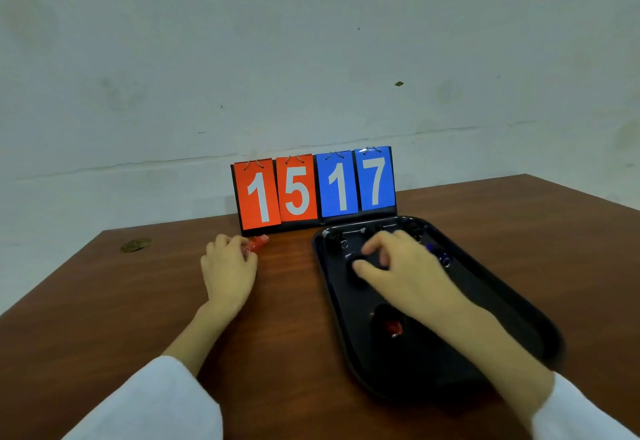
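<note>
A flip scoreboard (313, 190) stands at the back of the brown table and reads 15 in red and 17 in blue. My left hand (227, 268) rests on the table in front of the red cards, its curled fingers holding a small red whistle (259, 243). My right hand (401, 268) hovers over the black tray (512, 308), thumb and fingers curled around a black object (358, 259) that is blurred. A blue whistle (440, 254) lies in the tray beyond my right hand, and a red whistle (393, 328) lies under my wrist.
More small black items with metal rings (341, 243) sit at the tray's far end. A round brass fitting (135, 245) is set into the table at the left. A pale wall stands close behind the table's back edge.
</note>
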A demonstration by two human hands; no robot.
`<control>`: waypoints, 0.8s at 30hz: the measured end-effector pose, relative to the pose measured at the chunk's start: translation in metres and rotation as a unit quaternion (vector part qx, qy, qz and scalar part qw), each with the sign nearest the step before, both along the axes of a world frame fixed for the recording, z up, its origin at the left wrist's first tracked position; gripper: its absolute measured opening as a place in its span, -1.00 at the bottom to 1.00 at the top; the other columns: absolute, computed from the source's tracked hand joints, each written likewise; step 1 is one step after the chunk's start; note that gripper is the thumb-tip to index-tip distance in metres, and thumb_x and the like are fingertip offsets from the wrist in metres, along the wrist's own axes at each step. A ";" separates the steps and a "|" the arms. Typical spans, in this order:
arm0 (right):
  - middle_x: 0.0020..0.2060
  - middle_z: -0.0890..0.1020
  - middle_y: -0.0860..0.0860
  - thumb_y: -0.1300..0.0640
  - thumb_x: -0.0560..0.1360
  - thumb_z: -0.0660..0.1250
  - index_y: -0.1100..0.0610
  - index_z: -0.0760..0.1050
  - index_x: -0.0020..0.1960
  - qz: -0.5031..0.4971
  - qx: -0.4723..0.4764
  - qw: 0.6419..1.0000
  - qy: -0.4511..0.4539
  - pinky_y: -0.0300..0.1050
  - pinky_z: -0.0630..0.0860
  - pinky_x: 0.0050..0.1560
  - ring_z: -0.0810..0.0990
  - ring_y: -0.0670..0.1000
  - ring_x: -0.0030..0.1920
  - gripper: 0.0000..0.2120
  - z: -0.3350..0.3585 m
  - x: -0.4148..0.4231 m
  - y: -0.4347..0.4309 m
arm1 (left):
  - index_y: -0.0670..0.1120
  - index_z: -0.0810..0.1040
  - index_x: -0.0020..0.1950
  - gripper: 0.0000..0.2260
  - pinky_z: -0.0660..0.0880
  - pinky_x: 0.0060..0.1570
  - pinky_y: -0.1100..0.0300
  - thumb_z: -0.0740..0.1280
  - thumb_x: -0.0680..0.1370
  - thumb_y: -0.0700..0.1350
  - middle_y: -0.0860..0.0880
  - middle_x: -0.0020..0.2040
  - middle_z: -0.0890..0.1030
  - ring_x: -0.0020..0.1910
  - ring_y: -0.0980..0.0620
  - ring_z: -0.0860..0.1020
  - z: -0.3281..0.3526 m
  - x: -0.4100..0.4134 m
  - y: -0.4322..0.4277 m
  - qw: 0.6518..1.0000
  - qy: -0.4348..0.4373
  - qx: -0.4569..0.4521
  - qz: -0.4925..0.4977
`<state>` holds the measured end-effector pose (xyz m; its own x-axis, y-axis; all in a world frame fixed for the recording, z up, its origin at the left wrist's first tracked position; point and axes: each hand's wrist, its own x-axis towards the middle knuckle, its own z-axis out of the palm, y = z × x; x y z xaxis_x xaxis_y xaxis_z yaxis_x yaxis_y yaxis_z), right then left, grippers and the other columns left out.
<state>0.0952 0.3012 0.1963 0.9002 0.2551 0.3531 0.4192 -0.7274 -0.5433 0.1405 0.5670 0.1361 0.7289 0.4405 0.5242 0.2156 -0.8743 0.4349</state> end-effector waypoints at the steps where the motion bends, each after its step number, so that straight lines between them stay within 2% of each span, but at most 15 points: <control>1: -0.12 0.40 -0.11 -0.12 0.46 0.27 -0.01 0.47 0.09 0.024 -0.007 1.000 0.001 -0.19 0.42 -0.06 0.46 -0.10 -0.11 -0.73 0.002 0.006 0.014 | -0.13 0.54 0.19 -0.74 0.38 0.15 0.03 0.28 0.55 -0.07 -0.14 0.16 0.51 0.17 -0.10 0.43 0.000 0.009 0.000 1.000 0.021 0.018 0.010; 6: -0.04 0.37 -0.08 -0.11 0.49 0.25 0.02 0.44 0.15 0.089 -0.065 0.994 0.014 -0.20 0.43 -0.03 0.46 -0.07 -0.05 -0.70 -0.003 0.024 0.059 | -0.13 0.49 0.18 -0.67 0.31 0.22 -0.04 0.21 0.56 0.06 -0.16 0.20 0.47 0.21 -0.13 0.40 -0.004 0.040 -0.002 0.990 0.111 0.068 0.056; 11: -0.07 0.38 -0.11 -0.10 0.49 0.26 0.00 0.47 0.11 0.099 -0.066 0.993 0.025 -0.22 0.42 -0.03 0.44 -0.10 -0.08 -0.74 -0.017 0.029 0.063 | -0.09 0.50 0.12 -0.78 0.31 0.20 -0.03 0.30 0.53 -0.04 -0.13 0.16 0.50 0.19 -0.12 0.41 -0.012 0.048 0.008 0.994 0.085 0.040 0.046; 16: -0.13 0.56 -0.15 -0.04 0.47 0.29 -0.02 0.55 -0.05 0.084 0.048 0.994 0.050 -0.20 0.52 0.00 0.53 -0.16 -0.11 -0.86 -0.019 0.033 0.062 | -0.03 0.46 0.13 -0.81 0.29 0.20 0.05 0.30 0.54 -0.03 -0.06 0.08 0.57 0.16 -0.06 0.45 -0.007 0.032 -0.006 0.999 0.001 -0.034 -0.018; 19: -0.10 0.62 -0.11 -0.07 0.48 0.29 0.01 0.56 0.02 0.073 0.132 0.984 0.092 -0.17 0.55 0.01 0.56 -0.15 -0.07 -0.79 -0.018 0.038 0.062 | -0.01 0.45 0.15 -0.79 0.39 0.08 0.22 0.31 0.54 -0.03 0.02 0.08 0.55 0.10 0.06 0.50 0.009 0.007 -0.033 0.985 -0.077 -0.113 -0.103; 21: -0.04 0.61 -0.07 -0.12 0.49 0.28 0.04 0.53 0.10 0.080 0.205 0.963 0.157 -0.16 0.57 -0.04 0.57 -0.12 -0.03 -0.70 -0.016 0.037 0.064 | 0.05 0.43 0.10 -0.82 0.40 -0.01 0.38 0.33 0.53 -0.07 0.14 0.01 0.53 0.02 0.20 0.52 0.019 -0.019 -0.056 0.963 -0.110 -0.166 -0.180; 24: -0.03 0.64 0.02 -0.06 0.48 0.32 0.10 0.57 0.07 0.116 0.341 0.894 0.265 -0.17 0.58 -0.06 0.61 -0.03 0.00 -0.72 -0.014 0.034 0.065 | 0.18 0.38 -0.01 -0.74 0.47 -0.11 0.44 0.37 0.51 -0.14 0.20 -0.08 0.52 -0.06 0.27 0.53 0.020 -0.047 -0.081 0.938 -0.150 -0.173 -0.260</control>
